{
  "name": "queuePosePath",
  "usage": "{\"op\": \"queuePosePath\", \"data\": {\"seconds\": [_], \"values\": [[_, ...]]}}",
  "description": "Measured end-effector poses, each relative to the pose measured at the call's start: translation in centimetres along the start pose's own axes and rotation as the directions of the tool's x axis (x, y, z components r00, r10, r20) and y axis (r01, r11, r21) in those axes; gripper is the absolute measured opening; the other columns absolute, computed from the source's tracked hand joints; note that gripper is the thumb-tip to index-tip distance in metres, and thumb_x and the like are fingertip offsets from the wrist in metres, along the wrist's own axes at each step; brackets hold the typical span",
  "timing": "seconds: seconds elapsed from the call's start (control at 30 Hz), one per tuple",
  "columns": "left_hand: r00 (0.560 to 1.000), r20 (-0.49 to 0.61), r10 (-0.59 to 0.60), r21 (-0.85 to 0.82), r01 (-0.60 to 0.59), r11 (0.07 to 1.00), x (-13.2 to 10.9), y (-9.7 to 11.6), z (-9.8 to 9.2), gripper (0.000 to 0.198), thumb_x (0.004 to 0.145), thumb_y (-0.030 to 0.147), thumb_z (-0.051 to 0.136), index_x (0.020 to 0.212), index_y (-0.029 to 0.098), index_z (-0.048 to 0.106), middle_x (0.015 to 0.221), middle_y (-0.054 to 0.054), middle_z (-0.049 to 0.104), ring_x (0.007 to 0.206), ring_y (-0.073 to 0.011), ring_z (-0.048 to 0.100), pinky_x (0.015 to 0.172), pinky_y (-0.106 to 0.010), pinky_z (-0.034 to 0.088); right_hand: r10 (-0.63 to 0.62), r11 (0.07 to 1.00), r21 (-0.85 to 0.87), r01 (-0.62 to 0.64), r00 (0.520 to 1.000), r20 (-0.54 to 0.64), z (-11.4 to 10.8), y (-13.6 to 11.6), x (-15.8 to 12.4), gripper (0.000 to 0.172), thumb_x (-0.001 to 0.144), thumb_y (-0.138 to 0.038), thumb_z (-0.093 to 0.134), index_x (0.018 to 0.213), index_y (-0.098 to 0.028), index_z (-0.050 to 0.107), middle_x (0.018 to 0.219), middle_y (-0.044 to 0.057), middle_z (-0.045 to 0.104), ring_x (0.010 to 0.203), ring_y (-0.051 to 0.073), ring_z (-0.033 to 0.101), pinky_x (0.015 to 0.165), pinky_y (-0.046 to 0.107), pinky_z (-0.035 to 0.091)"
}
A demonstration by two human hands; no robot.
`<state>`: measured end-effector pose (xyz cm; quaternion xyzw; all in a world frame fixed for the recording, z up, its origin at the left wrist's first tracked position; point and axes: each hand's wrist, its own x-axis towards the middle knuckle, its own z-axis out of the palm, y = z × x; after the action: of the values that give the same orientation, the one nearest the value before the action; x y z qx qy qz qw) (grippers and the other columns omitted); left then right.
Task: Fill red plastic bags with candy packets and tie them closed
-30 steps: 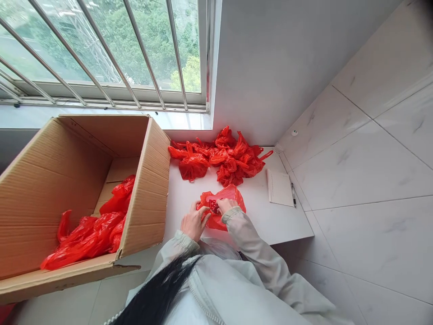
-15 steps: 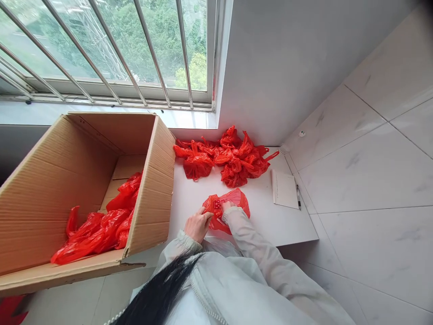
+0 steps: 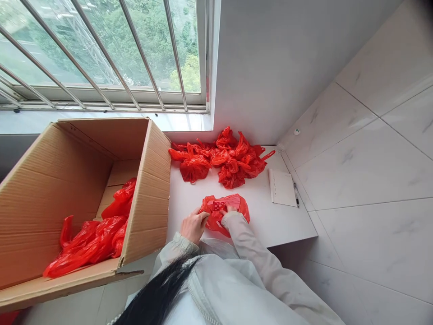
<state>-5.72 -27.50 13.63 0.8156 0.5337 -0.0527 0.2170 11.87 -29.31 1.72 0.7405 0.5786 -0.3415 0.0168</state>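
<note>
A red plastic bag [image 3: 216, 223] lies spread on the white tabletop right in front of me. My left hand [image 3: 193, 226] pinches the bag's left edge between thumb and fingers. At its mouth a small dark red item with a light pattern [image 3: 219, 206] shows; its kind is too small to tell. My right hand [image 3: 230, 211] reaches into the bag beside that item. Red film and the sleeve partly hide its fingers, so I cannot see if it grips anything.
A heap of tied red plastic bags [image 3: 233, 158] lies at the back against the wall. A large open cardboard box [image 3: 154, 194] at the left holds more red bags [image 3: 98, 239]. A notebook [image 3: 281, 187] and a pen [image 3: 296, 194] lie on the white table [image 3: 260, 221] at the right.
The view has shifted slightly. My right hand has moved a little within the bag, and more of the dark red item shows. The left hand keeps its pinch on the edge.
</note>
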Motion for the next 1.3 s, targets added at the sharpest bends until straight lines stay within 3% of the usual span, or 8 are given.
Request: {"op": "queuePosePath", "data": {"seconds": [0.2, 0.33, 0.4, 0.57, 0.87, 1.0, 1.17, 1.3], "values": [[0.975, -0.198, 0.106, -0.015, -0.111, 0.994, 0.6, -0.5, 1.1, 0.024, 0.093, 0.019, 0.053, 0.102, 0.024, 0.075, 0.107, -0.009, 0.064, 0.095, -0.0246, 0.065, 0.075, -0.032, 0.053, 0.111, 0.922, 0.386, -0.039, 0.98, -0.167, -1.0, 2.6, -2.5, 0.041, 0.076, -0.036, 0.069, 0.116, -0.025, 0.068, 0.123, 0.011, 0.065, 0.11, 0.026, 0.063, 0.091, 0.039, 0.051], [0.779, -0.55, 0.301, 0.101, -0.296, 0.95, 0.7, 0.2, 1.0, 0.018, 0.086, 0.02, 0.064, 0.101, 0.018, 0.075, 0.132, -0.02, 0.048, 0.127, -0.039, 0.042, 0.1, -0.053, 0.046, 0.031, 0.828, 0.552, 0.095, 0.976, -0.215, -2.3, 2.3, -3.7, 0.029, 0.074, -0.031, 0.067, 0.1, -0.021, 0.072, 0.095, 0.005, 0.075, 0.089, 0.021, 0.069, 0.085, 0.036, 0.055], [0.711, -0.594, 0.376, 0.131, -0.376, 0.917, 0.8, 0.9, 0.6, 0.022, 0.087, 0.025, 0.066, 0.105, 0.016, 0.073, 0.135, -0.022, 0.046, 0.129, -0.0405, 0.037, 0.102, -0.056, 0.044, -0.03, 0.786, 0.594, 0.172, 0.97, -0.241, -3.2, 1.7, -4.7, 0.03, 0.07, -0.027, 0.069, 0.099, -0.022, 0.071, 0.091, 0.003, 0.075, 0.082, 0.019, 0.069, 0.081, 0.033, 0.055], [0.844, -0.317, 0.432, -0.134, -0.491, 0.861, 0.9, 2.6, -0.1, 0.015, 0.088, 0.028, 0.068, 0.098, 0.018, 0.072, 0.094, -0.008, 0.07, 0.096, -0.024, 0.058, 0.09, -0.038, 0.052, -0.22, 0.654, 0.651, 0.385, 0.92, -0.323, -5.7, 0.5, -7.3, 0.021, 0.068, -0.033, 0.074, 0.083, -0.021, 0.065, 0.07, -0.001, 0.071, 0.061, 0.015, 0.064, 0.064, 0.028, 0.054], [0.965, -0.131, 0.229, -0.692, -0.254, 0.676, -0.4, 3.0, -2.4, 0.021, 0.085, 0.037, 0.067, 0.076, 0.019, 0.075, 0.076, 0.0, 0.075, 0.072, -0.0143, 0.065, 0.074, -0.024, 0.048, -0.31, 0.229, 0.919, 0.32, 0.919, -0.243, -5.5, 1.3, -7.7, 0.045, 0.064, -0.059, 0.079, 0.083, -0.019, 0.072, 0.072, 0.003, 0.072, 0.06, 0.016, 0.065, 0.061, 0.03, 0.055], [0.97, -0.04, 0.241, -0.765, -0.185, 0.617, -0.8, 2.7, -2.2, 0.019, 0.082, 0.036, 0.07, 0.078, 0.018, 0.075, 0.076, -0.001, 0.076, 0.071, -0.0157, 0.066, 0.073, -0.025, 0.05, -0.323, 0.355, 0.891, 0.283, 0.931, -0.167, -5.1, 1.7, -7.4, 0.059, 0.063, -0.073, 0.071, 0.083, -0.018, 0.074, 0.077, 0.007, 0.074, 0.062, 0.017, 0.066, 0.059, 0.032, 0.057], [0.951, -0.248, 0.183, -0.333, -0.261, 0.906, -0.7, 1.9, -1.0, 0.017, 0.088, 0.017, 0.061, 0.089, 0.021, 0.078, 0.094, -0.007, 0.074, 0.097, -0.0243, 0.06, 0.092, -0.037, 0.048, -0.153, 0.651, 0.733, 0.197, 0.98, -0.128, -5.4, 2.1, -7.2, 0.028, 0.082, -0.043, 0.064, 0.09, -0.018, 0.074, 0.088, 0.007, 0.075, 0.079, 0.019, 0.069, 0.079, 0.034, 0.056], [0.927, -0.365, 0.09, -0.076, -0.126, 0.989, -0.2, 1.3, -0.3, 0.022, 0.084, 0.02, 0.068, 0.103, 0.024, 0.077, 0.134, -0.016, 0.053, 0.129, -0.0376, 0.041, 0.106, -0.052, 0.039, 0.068, 0.885, 0.466, 0.002, 0.989, -0.134, -5.2, 1.4, -5.6, 0.021, 0.088, -0.026, 0.054, 0.097, -0.022, 0.073, 0.103, 0.009, 0.073, 0.101, 0.024, 0.066, 0.09, 0.038, 0.049]]}}
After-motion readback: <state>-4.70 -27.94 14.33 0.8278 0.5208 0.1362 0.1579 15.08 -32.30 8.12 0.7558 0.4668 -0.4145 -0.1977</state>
